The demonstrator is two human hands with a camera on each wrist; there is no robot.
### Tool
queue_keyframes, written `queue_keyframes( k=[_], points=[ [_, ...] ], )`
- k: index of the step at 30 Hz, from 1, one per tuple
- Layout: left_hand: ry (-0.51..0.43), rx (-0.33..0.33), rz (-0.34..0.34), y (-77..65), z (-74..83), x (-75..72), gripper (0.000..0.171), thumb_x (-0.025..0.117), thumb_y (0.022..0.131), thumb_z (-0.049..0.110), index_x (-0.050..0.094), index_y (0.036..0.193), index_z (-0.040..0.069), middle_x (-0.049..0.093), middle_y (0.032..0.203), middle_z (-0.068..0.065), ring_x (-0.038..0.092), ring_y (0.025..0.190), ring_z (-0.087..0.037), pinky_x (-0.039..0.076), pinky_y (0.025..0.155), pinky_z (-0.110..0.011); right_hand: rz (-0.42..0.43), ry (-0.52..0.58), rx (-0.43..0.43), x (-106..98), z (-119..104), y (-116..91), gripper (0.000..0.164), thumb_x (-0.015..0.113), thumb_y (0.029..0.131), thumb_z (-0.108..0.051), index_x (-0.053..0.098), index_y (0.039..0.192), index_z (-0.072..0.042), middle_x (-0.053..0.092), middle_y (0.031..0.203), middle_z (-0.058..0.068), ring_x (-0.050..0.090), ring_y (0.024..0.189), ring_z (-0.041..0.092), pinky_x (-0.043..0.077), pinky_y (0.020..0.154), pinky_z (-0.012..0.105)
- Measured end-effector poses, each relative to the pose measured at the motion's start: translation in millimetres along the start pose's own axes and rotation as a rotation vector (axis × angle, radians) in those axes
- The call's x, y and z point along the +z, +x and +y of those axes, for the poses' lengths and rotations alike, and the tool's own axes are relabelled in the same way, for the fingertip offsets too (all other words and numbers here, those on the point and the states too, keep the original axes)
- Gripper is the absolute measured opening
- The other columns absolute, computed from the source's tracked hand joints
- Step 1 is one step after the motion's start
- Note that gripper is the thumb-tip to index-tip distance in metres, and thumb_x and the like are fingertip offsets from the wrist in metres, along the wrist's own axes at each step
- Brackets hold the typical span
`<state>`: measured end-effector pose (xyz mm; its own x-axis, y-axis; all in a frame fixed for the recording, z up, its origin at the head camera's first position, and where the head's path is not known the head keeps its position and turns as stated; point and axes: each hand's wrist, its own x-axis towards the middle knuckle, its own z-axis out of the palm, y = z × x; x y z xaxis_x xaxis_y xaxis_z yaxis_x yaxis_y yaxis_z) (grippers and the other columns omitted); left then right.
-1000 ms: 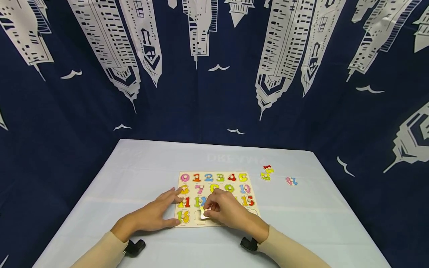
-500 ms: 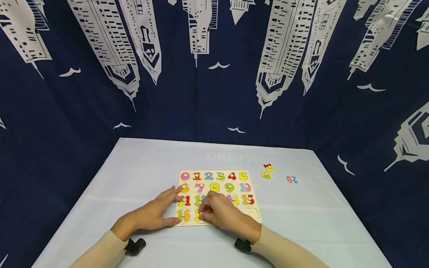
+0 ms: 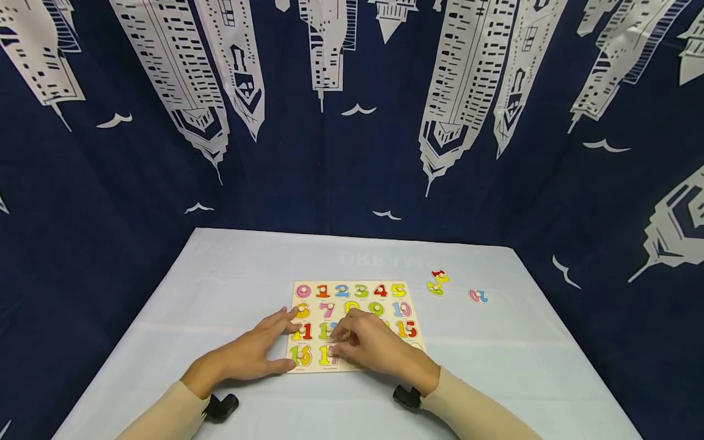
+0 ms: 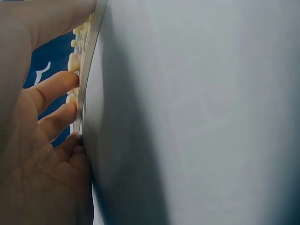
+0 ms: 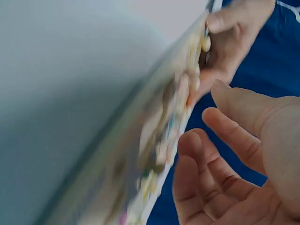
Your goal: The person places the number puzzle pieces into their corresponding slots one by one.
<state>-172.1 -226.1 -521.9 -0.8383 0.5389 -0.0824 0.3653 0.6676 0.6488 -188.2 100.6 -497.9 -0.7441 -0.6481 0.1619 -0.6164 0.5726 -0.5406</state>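
A wooden number puzzle board (image 3: 313, 366) lies on the table, its knobbed number pieces set in rows. The number 17 piece (image 3: 324, 355) sits in the bottom row, partly covered by the fingertips of my right hand (image 3: 374, 348). That hand hovers over the board; in the right wrist view its thumb and fingers are apart with nothing between them. My left hand (image 3: 247, 351) rests at the board's left edge, thumb near the number 16 piece (image 3: 300, 355) and fingertips by the 6 and 11. My right hand hides some bottom-row places.
Right of the board lie a red-and-yellow piece (image 3: 440, 277), a green-and-yellow piece (image 3: 435, 289) close by it, and a pink-and-blue number 20 piece (image 3: 478, 296). The white table (image 3: 522, 354) meets a dark blue curtain (image 3: 341, 171) with a white building print.
The 17 piece, tilted in my right hand a second ago, now lies in its bottom-row place. The right hand has let go and shifted slightly up and right. The left hand has stayed put.
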Motion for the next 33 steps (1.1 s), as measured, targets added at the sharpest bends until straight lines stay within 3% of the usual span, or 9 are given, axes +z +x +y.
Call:
queue_keyframes(
  k=[7, 16, 23, 28, 33],
  points=[
    [0.007, 0.001, 0.013, -0.7, 0.4, -0.6, 0.089, 0.089, 0.101, 0.049, 0.051, 0.175, 0.018, 0.026, 0.196, -0.006, 0.018, 0.184, -0.045, 0.025, 0.143, -0.078, 0.145, -0.023, 0.068, -32.1, 33.2, -9.7, 0.021, 0.093, 0.101, -0.016, 0.087, 0.121, -0.01, 0.083, 0.115, 0.006, 0.069, 0.089, 0.008, 0.059, 0.078, 0.021],
    [0.003, -0.025, 0.007, -1.3, -0.5, 1.1, 0.087, 0.09, 0.101, 0.05, 0.053, 0.174, 0.023, 0.025, 0.196, -0.005, 0.018, 0.184, -0.044, 0.025, 0.143, -0.078, 0.309, -0.103, 0.284, -79.4, 106.1, -30.5, 0.035, 0.097, 0.098, -0.019, 0.086, 0.13, -0.008, 0.082, 0.121, 0.011, 0.07, 0.093, 0.017, 0.055, 0.076, 0.027],
    [0.003, -0.013, 0.011, -1.7, -1.5, 0.7, 0.079, 0.089, 0.101, 0.049, 0.057, 0.169, 0.024, 0.025, 0.196, -0.005, 0.018, 0.184, -0.046, 0.025, 0.143, -0.078, 0.323, -0.137, 0.437, -112.5, 162.1, -39.6, 0.057, 0.099, 0.097, -0.031, 0.079, 0.146, -0.01, 0.076, 0.134, 0.018, 0.072, 0.116, 0.035, 0.059, 0.093, 0.043],
    [-0.015, -0.028, 0.003, -2.4, -0.1, 1.2, 0.07, 0.09, 0.101, 0.048, 0.062, 0.162, 0.027, 0.023, 0.197, -0.002, 0.017, 0.184, -0.045, 0.024, 0.143, -0.078, 0.316, -0.109, 0.519, -123.2, 194.5, -40.2, 0.07, 0.098, 0.097, -0.039, 0.073, 0.153, -0.005, 0.073, 0.137, 0.023, 0.071, 0.113, 0.036, 0.059, 0.091, 0.04],
    [-0.019, -0.031, 0.0, -2.2, -0.4, 1.5, 0.069, 0.09, 0.101, 0.048, 0.063, 0.161, 0.027, 0.023, 0.197, -0.002, 0.017, 0.184, -0.045, 0.024, 0.143, -0.078, 0.329, -0.051, 0.587, -127.0, 212.7, -41.8, 0.063, 0.095, 0.1, -0.036, 0.074, 0.147, 0.0, 0.078, 0.135, 0.025, 0.076, 0.113, 0.036, 0.061, 0.092, 0.037]
  ],
)
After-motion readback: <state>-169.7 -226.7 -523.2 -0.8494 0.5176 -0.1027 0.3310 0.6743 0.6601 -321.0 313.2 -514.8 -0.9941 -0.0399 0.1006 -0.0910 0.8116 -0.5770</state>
